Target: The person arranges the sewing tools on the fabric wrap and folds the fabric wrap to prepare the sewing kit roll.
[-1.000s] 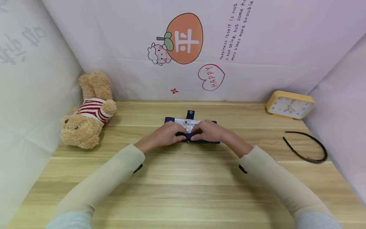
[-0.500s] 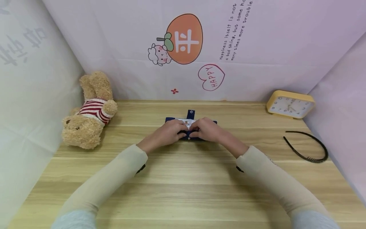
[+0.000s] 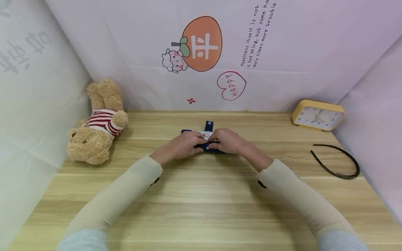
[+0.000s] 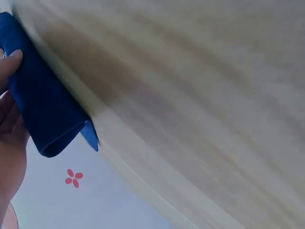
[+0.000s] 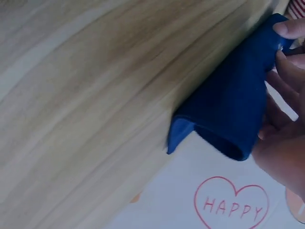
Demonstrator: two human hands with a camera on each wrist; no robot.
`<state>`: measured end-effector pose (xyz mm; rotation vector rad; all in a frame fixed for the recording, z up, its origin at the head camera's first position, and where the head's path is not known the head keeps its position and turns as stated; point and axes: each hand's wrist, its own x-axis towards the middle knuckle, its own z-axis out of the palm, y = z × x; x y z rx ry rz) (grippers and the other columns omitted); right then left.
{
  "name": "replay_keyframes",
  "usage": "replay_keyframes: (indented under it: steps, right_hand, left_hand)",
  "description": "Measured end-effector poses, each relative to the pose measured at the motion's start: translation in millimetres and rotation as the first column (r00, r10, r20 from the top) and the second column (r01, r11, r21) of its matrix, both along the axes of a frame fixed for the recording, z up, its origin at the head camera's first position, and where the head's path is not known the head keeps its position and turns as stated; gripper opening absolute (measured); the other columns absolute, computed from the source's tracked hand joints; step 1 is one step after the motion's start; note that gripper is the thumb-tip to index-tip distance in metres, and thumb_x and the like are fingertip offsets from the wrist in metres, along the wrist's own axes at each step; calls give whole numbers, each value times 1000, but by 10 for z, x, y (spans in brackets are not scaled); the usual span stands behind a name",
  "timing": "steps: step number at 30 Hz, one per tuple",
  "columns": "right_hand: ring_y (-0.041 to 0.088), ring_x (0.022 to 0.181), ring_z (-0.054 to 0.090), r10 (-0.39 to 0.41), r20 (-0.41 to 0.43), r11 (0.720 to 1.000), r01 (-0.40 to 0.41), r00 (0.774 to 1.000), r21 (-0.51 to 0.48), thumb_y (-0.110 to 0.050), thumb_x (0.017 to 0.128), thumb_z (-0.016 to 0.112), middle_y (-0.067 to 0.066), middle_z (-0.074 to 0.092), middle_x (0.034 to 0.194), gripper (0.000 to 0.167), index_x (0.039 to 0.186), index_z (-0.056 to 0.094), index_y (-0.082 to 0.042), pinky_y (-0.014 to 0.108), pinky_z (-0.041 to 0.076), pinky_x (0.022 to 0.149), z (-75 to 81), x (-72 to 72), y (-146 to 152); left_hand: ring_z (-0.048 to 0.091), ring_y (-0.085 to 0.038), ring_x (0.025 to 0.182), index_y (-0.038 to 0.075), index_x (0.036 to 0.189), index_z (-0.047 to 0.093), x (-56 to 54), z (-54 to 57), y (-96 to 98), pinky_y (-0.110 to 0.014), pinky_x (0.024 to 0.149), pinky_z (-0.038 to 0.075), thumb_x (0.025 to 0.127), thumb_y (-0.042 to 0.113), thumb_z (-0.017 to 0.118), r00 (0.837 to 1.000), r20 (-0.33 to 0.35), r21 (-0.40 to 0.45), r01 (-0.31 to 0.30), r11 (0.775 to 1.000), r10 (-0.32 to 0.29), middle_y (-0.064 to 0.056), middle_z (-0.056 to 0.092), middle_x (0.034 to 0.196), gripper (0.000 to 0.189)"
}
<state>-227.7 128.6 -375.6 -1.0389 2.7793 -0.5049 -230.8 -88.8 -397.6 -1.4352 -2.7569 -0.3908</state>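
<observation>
Near the back of the table, a dark blue soft case (image 4: 47, 95) lies partly folded over, with its front edge curled up. Its strap (image 3: 208, 126), bearing a snap stud, sticks out toward the wall. A white printed insert (image 3: 205, 134) shows between the hands; its kind cannot be told. My left hand (image 3: 184, 144) grips the front flap left of the middle, thumb on the outside. On the other side my right hand (image 3: 227, 140) pinches the same flap beside the snap. In the right wrist view the case (image 5: 224, 95) forms a tube open at its end. Both hands hide much of it.
A teddy bear (image 3: 102, 120) in a striped top lies at the left wall. At the back right stands a yellow clock (image 3: 318, 116), with a black headband (image 3: 345, 176) in front of it. White printed sheets (image 3: 141, 87) wall the wooden table (image 3: 201, 209) in.
The case's front flap has been rolled up and back, covering more of the white insert. Both hands stay on it, the right one slightly closer to the middle. Other things remain in place.
</observation>
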Motion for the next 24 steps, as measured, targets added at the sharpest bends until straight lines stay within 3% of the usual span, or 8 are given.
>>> replay_keyframes:
  steps: [5, 10, 13, 16, 19, 24]
  right_hand:
    - [24, 104, 68, 4, -37, 1000, -3, 999, 4, -23, 89, 81, 10, 73, 113, 33, 116, 75, -4, 41, 55, 91, 66, 38, -40]
    - [22, 99, 71, 7, 4, 1000, -7, 1000, -14, -16, 91, 79, 10, 75, 111, 28, 116, 76, -3, 38, 57, 85, 42, -2, -24]
    - [18, 96, 71, 12, 55, 999, -10, 998, -43, -15, 95, 74, 9, 75, 110, 24, 115, 76, -4, 35, 57, 81, 0, -65, 23]
    - [20, 98, 71, 15, 115, 997, -6, 993, -75, -15, 98, 69, 10, 75, 112, 23, 117, 76, -4, 37, 57, 82, -16, -127, 66]
    - [23, 104, 70, -5, 174, 995, 22, 985, -94, -14, 101, 65, 12, 73, 117, 24, 121, 74, -3, 40, 57, 86, -19, -187, 94]
    - [23, 104, 69, -45, 212, 991, 70, 976, -112, -14, 102, 63, 13, 73, 117, 25, 121, 73, -2, 42, 55, 89, -10, -241, 88]
  left_hand:
    - [62, -17, 117, 7, 133, 67, -66, 20, 8, -33, 102, 48, 101, 20, 65, 992, 122, -11, -43, 999, 44, -7, 67, 128, 35]
    - [64, -19, 111, 6, 134, 66, -90, 38, 29, -37, 98, 50, 102, 18, 63, 966, 240, 2, -102, 995, 98, -10, 69, 125, 34]
    - [63, -20, 115, 6, 132, 68, -63, 33, 34, -38, 101, 49, 103, 19, 63, 971, 214, 18, -114, 993, 107, -9, 69, 125, 32]
    - [62, -22, 116, 6, 127, 70, -18, 26, 34, -37, 102, 48, 100, 19, 67, 990, 121, 44, -83, 996, 77, -7, 70, 122, 29]
    - [61, -23, 117, 5, 126, 71, 18, 25, 28, -36, 103, 48, 96, 18, 72, 996, 55, 63, -69, 996, 66, -7, 69, 124, 32]
    - [63, -20, 120, 6, 128, 70, -6, 26, 11, -35, 104, 48, 95, 17, 73, 989, 93, 94, -124, 988, 115, -7, 69, 128, 35]
